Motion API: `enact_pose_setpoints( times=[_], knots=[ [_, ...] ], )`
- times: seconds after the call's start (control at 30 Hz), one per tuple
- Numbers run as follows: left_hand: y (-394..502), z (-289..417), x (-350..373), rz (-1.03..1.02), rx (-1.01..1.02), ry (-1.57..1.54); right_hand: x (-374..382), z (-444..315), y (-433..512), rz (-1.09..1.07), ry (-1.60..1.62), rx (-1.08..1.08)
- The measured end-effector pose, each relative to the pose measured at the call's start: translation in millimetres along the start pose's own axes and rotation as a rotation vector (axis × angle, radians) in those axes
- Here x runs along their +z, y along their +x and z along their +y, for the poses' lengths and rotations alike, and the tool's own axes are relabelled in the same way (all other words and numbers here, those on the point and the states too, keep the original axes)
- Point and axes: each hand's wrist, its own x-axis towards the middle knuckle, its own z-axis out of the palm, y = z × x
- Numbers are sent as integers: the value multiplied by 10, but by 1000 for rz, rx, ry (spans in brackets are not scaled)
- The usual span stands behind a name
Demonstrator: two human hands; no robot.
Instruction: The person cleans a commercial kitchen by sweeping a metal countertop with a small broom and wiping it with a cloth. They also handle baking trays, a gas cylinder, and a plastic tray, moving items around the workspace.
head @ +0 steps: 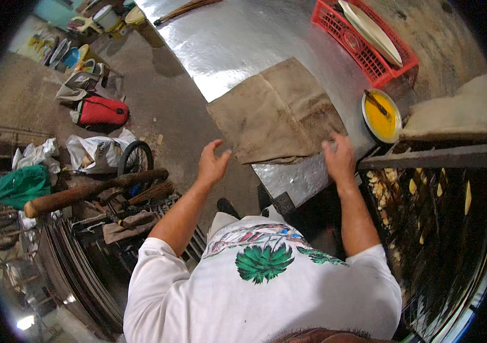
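Observation:
A folded brown cloth (pixel 282 107) with a seam down its middle lies on the shiny metal tabletop (pixel 235 47). My left hand (pixel 214 162) is raised just off the cloth's lower left edge, fingers apart and holding nothing. At the cloth's lower right corner is my right hand (pixel 340 156), its fingers spread and empty. Its fingertips overlap the cloth in the view, and I cannot tell whether they touch it. Right of the cloth stands a metal bowl (pixel 365 122) of yellow liquid (pixel 381 122) with a brush (pixel 375 102) resting in it.
A red plastic basket (pixel 350 45) holds a pale oblong piece. A stuffed cloth sack (pixel 453 109) lies at the right, above a dark rack (pixel 436 214). A straw broom (pixel 183 12) lies on the table's far end. Floor clutter at left includes a wooden pole (pixel 97 191) and a wheel (pixel 136 157).

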Motion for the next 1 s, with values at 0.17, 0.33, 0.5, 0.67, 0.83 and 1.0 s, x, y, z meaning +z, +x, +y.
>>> enact_pose_setpoints(
  times=[0.17, 0.33, 0.5, 0.67, 0.83, 1.0],
  knots=[
    [461, 198, 165, -352, -576, -567, 138, 56, 487, 6, -388, 250],
    [420, -80, 95, -248, -403, -649, 186, 240, -54, -267, -359, 277],
    [466, -270, -210, -233, -453, -698, -69, 153, 30, -450, -147, 429],
    [1335, -90, -156, -46, -379, -552, 463, 462, 1341, -48, -255, 335],
    [1686, -111, -201, -27, -331, -194, 983, -160, 1785, -220, -251, 259],
    [1483, 338, -1001, -18, -20, -425, 292, -626, 1857, -309, 361, 106]
  ],
)
